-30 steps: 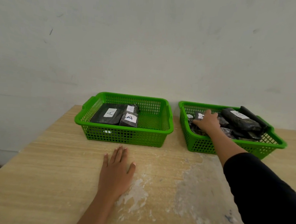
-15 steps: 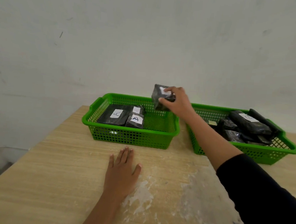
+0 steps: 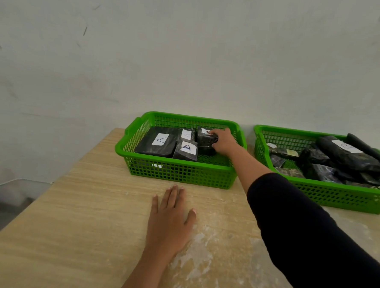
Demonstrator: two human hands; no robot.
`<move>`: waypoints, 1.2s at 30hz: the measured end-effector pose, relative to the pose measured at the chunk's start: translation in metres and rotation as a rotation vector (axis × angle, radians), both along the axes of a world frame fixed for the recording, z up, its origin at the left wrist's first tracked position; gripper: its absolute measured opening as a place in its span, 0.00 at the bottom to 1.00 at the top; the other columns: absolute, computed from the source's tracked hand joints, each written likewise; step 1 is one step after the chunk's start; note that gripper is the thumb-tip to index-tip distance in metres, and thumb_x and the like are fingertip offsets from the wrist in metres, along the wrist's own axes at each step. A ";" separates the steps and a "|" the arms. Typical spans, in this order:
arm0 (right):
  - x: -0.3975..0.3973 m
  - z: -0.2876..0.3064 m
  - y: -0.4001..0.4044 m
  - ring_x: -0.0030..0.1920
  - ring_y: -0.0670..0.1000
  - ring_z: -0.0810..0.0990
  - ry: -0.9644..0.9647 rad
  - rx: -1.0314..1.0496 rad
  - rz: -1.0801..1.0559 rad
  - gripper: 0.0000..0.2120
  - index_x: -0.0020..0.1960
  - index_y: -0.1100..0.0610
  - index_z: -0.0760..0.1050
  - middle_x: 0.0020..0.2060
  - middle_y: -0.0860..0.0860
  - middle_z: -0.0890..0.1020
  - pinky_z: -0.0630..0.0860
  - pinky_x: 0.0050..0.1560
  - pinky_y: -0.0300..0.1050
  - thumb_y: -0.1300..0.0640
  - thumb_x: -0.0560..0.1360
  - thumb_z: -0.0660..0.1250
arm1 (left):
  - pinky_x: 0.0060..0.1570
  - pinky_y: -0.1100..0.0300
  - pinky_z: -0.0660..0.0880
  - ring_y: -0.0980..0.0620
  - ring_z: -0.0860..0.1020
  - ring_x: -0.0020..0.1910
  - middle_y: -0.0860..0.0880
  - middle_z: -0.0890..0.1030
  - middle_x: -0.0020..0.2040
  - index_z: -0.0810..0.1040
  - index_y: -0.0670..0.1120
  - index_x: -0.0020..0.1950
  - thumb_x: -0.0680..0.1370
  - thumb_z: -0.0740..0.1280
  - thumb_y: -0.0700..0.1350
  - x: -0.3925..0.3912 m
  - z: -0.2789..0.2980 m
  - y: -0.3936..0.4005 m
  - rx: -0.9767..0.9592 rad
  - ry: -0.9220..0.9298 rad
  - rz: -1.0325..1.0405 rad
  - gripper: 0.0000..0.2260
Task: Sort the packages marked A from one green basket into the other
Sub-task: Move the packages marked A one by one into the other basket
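Two green baskets stand side by side at the back of the table. The left basket point(image 3: 178, 172) holds three black packages with white A labels: a large one point(image 3: 157, 141), a small front one point(image 3: 186, 150) and one behind it point(image 3: 187, 133). My right hand point(image 3: 223, 141) reaches into this basket and grips a fourth small black package point(image 3: 205, 138) with a white label, set down beside the others. The right basket point(image 3: 337, 195) holds several black packages, one long with a white label point(image 3: 346, 151). My left hand point(image 3: 169, 218) lies flat on the table, fingers spread.
The wooden table point(image 3: 91, 215) has a pale worn patch by my left hand. Its left edge drops to the floor. A plain wall rises directly behind both baskets.
My right hand took a small package out of the right basket, carried it leftward over the rim, and lowered it into the left basket. My left hand stayed flat.
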State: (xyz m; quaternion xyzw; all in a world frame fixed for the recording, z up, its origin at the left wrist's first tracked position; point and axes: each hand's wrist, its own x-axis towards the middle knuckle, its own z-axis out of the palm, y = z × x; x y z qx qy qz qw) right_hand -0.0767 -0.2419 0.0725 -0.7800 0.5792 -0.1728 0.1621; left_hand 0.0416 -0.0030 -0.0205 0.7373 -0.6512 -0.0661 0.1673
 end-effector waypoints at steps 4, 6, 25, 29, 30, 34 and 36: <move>0.002 -0.002 -0.003 0.62 0.64 0.73 -0.067 -0.027 -0.060 0.25 0.68 0.63 0.63 0.67 0.63 0.64 0.71 0.61 0.50 0.68 0.74 0.65 | 0.76 0.51 0.34 0.55 0.39 0.77 0.52 0.41 0.79 0.41 0.51 0.78 0.80 0.46 0.59 0.000 0.000 -0.001 -0.001 0.000 0.001 0.30; 0.001 -0.002 -0.002 0.64 0.63 0.72 -0.087 -0.027 -0.066 0.27 0.69 0.64 0.61 0.68 0.63 0.65 0.70 0.62 0.50 0.68 0.73 0.66 | 0.75 0.51 0.34 0.55 0.39 0.77 0.52 0.41 0.79 0.42 0.51 0.79 0.80 0.46 0.60 0.000 -0.001 0.000 -0.004 0.001 0.001 0.30; -0.138 0.070 0.071 0.62 0.61 0.75 0.413 0.059 -0.429 0.24 0.67 0.61 0.69 0.65 0.58 0.73 0.73 0.56 0.51 0.48 0.76 0.62 | 0.77 0.48 0.39 0.53 0.44 0.78 0.50 0.46 0.80 0.46 0.49 0.79 0.81 0.47 0.58 -0.002 0.002 -0.001 0.028 -0.044 -0.007 0.29; -0.166 0.057 0.092 0.69 0.59 0.70 0.615 0.430 -0.320 0.40 0.72 0.59 0.66 0.72 0.56 0.68 0.67 0.66 0.51 0.30 0.73 0.55 | 0.77 0.48 0.40 0.53 0.44 0.78 0.49 0.47 0.80 0.46 0.49 0.79 0.81 0.47 0.58 -0.003 0.005 -0.002 0.038 -0.046 -0.010 0.29; -0.169 0.054 0.094 0.69 0.58 0.70 0.571 0.423 -0.326 0.40 0.71 0.59 0.68 0.72 0.55 0.68 0.67 0.67 0.51 0.29 0.72 0.56 | 0.77 0.48 0.41 0.52 0.44 0.78 0.49 0.46 0.80 0.46 0.49 0.79 0.81 0.47 0.58 -0.002 0.005 -0.001 0.040 -0.049 -0.011 0.28; -0.180 0.061 0.091 0.47 0.58 0.75 0.181 0.373 -0.383 0.30 0.49 0.59 0.77 0.55 0.58 0.75 0.72 0.46 0.48 0.33 0.72 0.57 | 0.77 0.48 0.40 0.53 0.44 0.78 0.49 0.46 0.80 0.46 0.49 0.79 0.81 0.47 0.57 0.000 0.006 0.001 0.045 -0.046 -0.016 0.28; -0.188 0.072 0.087 0.44 0.57 0.74 -0.073 0.379 -0.463 0.34 0.60 0.61 0.71 0.56 0.57 0.72 0.71 0.37 0.44 0.33 0.73 0.51 | 0.77 0.49 0.40 0.53 0.44 0.78 0.50 0.45 0.80 0.45 0.49 0.79 0.81 0.47 0.57 -0.001 0.006 0.001 0.049 -0.039 -0.017 0.28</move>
